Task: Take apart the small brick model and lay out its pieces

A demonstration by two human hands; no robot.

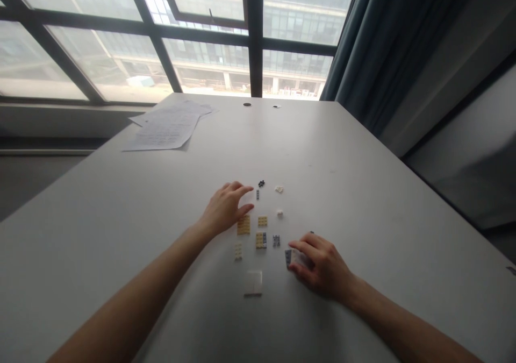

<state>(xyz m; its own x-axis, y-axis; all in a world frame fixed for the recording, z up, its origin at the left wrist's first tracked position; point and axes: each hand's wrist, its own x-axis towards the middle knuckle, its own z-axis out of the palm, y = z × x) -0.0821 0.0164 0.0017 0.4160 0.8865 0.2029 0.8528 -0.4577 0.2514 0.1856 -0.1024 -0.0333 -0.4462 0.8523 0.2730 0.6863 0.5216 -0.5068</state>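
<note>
My left hand (228,206) hovers with thumb and fingers apart, holding nothing, beside a small grey strip piece (257,194) and above tan pieces (243,225). My right hand (318,261) has its thumb and fingers around a pale piece (300,258) next to a blue-grey studded piece (287,257); whether it grips them is unclear. Between the hands lie a tan plate (262,221), a tan and dark grey group (260,240) and grey pieces (276,240). Cream pieces (238,251) lie below the left hand.
On the white table (226,164) are black bits (262,183), white bits (279,189), a small white piece (280,213) and a flat pale square (253,283). Paper sheets (165,129) lie at the back left. A window and a dark curtain (374,45) stand behind.
</note>
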